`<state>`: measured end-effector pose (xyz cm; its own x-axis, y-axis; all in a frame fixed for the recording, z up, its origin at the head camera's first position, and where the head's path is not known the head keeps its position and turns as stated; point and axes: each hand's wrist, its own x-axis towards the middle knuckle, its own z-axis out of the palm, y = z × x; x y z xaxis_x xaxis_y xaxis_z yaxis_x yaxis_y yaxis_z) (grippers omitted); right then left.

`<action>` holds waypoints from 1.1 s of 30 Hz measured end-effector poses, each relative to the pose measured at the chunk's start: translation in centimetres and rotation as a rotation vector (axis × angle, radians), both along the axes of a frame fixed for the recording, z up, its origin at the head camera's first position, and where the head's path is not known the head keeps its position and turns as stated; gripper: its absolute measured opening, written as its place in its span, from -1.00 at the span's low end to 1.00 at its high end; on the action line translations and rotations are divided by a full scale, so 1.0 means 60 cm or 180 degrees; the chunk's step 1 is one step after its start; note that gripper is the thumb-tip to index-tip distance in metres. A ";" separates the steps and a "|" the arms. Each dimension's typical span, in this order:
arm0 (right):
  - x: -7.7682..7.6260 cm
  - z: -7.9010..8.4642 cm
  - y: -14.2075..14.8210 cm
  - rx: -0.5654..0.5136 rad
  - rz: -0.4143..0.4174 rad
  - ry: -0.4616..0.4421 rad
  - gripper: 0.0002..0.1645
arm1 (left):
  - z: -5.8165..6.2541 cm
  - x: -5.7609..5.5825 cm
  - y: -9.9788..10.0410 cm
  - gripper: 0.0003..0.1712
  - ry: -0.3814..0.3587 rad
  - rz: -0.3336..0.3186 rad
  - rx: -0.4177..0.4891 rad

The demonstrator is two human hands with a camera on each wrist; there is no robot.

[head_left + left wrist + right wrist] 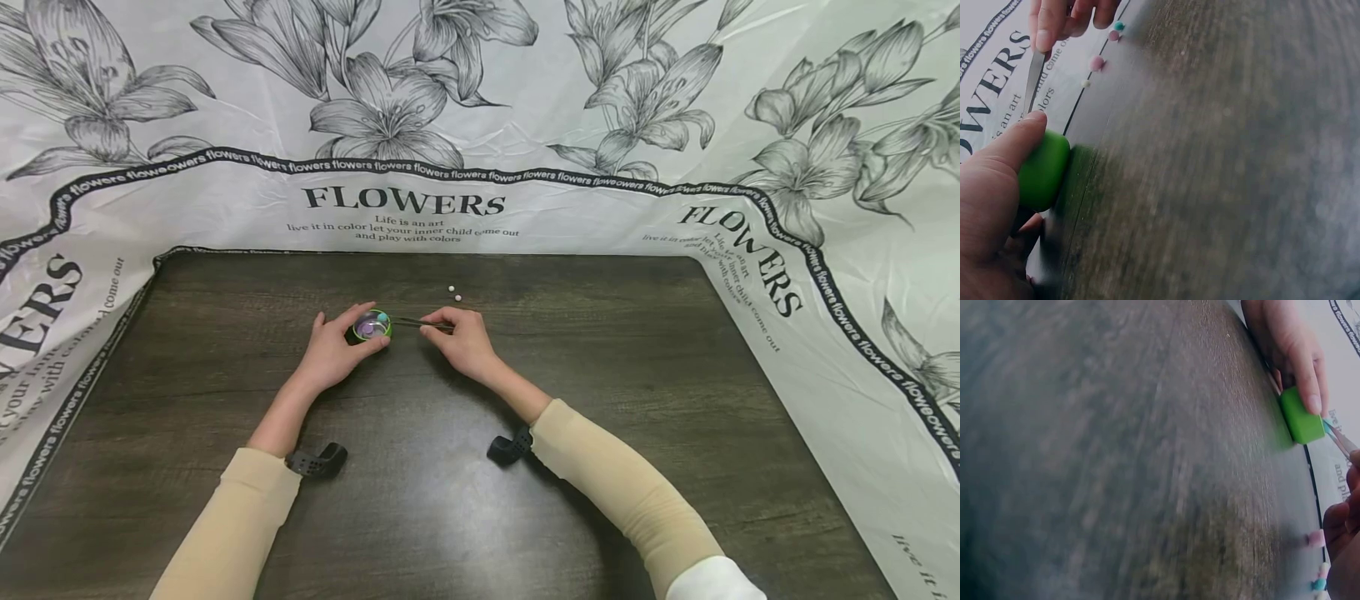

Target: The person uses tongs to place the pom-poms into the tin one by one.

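My left hand holds a small green cup on the dark table, thumb on the near side and fingers round the far side. Inside the cup, in the head view, something purple shows. In my right hand a pair of metal tweezers is pinched, pointing left to the cup's rim. A teal ball is at the tweezer tips, at the cup's opening; whether the tips still grip it is too small to tell.
Small balls lie on the table beyond my right hand, among them a pink one, a white one and a teal one. A black band sits on each wrist. Flower-printed white sheeting borders the table.
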<state>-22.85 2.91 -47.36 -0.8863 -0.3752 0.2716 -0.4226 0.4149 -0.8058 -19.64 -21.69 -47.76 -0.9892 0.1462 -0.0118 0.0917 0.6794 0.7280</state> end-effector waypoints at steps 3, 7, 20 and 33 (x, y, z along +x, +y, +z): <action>0.000 -0.001 -0.001 -0.0001 0.0023 -0.0016 -0.80 | 0.000 0.000 -0.001 -0.12 -0.0003 0.0000 0.0012; 0.001 -0.001 -0.001 -0.0003 0.0032 -0.0076 -0.79 | -0.001 0.000 0.000 -0.12 0.0010 -0.0009 0.0023; 0.002 0.000 0.005 -0.0014 0.0039 -0.0175 -0.78 | -0.005 -0.001 -0.002 -0.12 -0.0004 0.0020 0.0054; -0.002 0.006 0.034 -0.0124 0.0048 -0.0218 -0.77 | -0.001 0.002 -0.001 -0.10 0.0028 0.0017 0.0056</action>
<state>-22.98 4.97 -46.99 -0.8976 -0.3789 0.2253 -0.3719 0.3768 -0.8484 -19.51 -21.74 -47.83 -0.9900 0.1410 -0.0007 0.0945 0.6670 0.7390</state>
